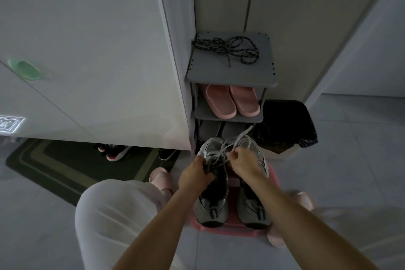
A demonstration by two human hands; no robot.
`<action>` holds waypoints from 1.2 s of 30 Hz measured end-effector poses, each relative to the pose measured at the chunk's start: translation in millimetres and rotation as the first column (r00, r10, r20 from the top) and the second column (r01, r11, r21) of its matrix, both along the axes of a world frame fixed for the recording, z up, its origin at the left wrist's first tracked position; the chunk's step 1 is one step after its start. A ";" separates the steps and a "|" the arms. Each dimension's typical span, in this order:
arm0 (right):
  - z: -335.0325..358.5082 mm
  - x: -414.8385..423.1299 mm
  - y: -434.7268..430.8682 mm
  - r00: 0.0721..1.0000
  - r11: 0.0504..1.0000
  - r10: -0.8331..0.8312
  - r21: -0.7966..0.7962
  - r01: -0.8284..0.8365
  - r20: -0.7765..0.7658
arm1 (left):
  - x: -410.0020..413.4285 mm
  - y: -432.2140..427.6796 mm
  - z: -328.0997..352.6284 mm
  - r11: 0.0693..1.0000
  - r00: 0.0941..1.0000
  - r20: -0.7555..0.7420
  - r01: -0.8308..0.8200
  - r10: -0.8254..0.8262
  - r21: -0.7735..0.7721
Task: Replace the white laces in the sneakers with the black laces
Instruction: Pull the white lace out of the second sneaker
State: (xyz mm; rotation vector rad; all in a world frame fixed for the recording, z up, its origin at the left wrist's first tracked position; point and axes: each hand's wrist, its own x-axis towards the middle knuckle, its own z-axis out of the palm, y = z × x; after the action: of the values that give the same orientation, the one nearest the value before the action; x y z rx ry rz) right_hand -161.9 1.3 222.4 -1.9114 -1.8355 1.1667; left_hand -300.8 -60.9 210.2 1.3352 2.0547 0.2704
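Note:
Two grey sneakers stand side by side on a pink stool (219, 229) in front of me: the left sneaker (211, 204) and the right sneaker (252, 206). My left hand (194, 176) grips the left sneaker at its tongue and opening. My right hand (241, 162) pinches the white lace (241, 137), whose loose ends stick up toward the rack. The black laces (228, 49), dark and speckled, lie in a loose tangle on the top shelf of the grey shoe rack (230, 72).
Pink slippers (232, 101) sit on the rack's second shelf, grey ones below. A bin with a black bag (287, 125) stands right of the rack. A white cabinet door (87, 50) is on the left, a dark mat (72, 166) and shoes beneath it. My knee (116, 215) is at lower left.

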 end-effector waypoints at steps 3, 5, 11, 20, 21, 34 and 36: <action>-2.5 -0.5 -0.8 0.993 0.993 0.114 -0.022 -0.114 0.035 | 0.3 -0.2 -1.5 1.000 1.000 -0.007 0.004 -0.004 0.008; -7.9 2.1 -0.2 0.994 0.994 0.099 -0.048 -0.096 0.051 | -0.6 -0.6 -2.2 1.000 1.000 0.002 -0.002 0.002 0.008; -5.6 7.9 12.4 0.778 0.922 -0.380 -0.269 0.278 -0.501 | -5.2 -0.9 -4.1 1.000 0.999 0.045 -0.023 0.023 0.017; 7.9 0.5 -11.6 0.925 0.923 0.355 -0.205 -0.325 0.133 | -7.2 12.7 -4.8 0.988 0.972 0.206 -0.130 0.111 0.084; 4.7 0.2 -14.8 0.933 0.928 0.340 -0.199 -0.314 0.114 | -9.1 14.9 -6.8 0.982 0.964 0.231 -0.159 0.133 0.099; 3.2 10.9 -22.0 0.931 0.914 0.363 -0.204 -0.350 0.031 | -23.7 55.2 9.3 1.000 0.984 0.178 0.017 -0.013 -0.023; 1.5 12.5 -22.2 0.931 0.915 0.364 -0.201 -0.351 0.032 | -27.8 51.2 4.2 0.998 0.971 0.236 0.038 -0.024 -0.055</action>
State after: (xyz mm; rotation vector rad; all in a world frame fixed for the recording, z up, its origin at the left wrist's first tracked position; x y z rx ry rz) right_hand -149.4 -20.8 223.9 -1.7751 -2.2559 1.4534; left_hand -328.6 -9.7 214.4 1.2354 1.8291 0.3356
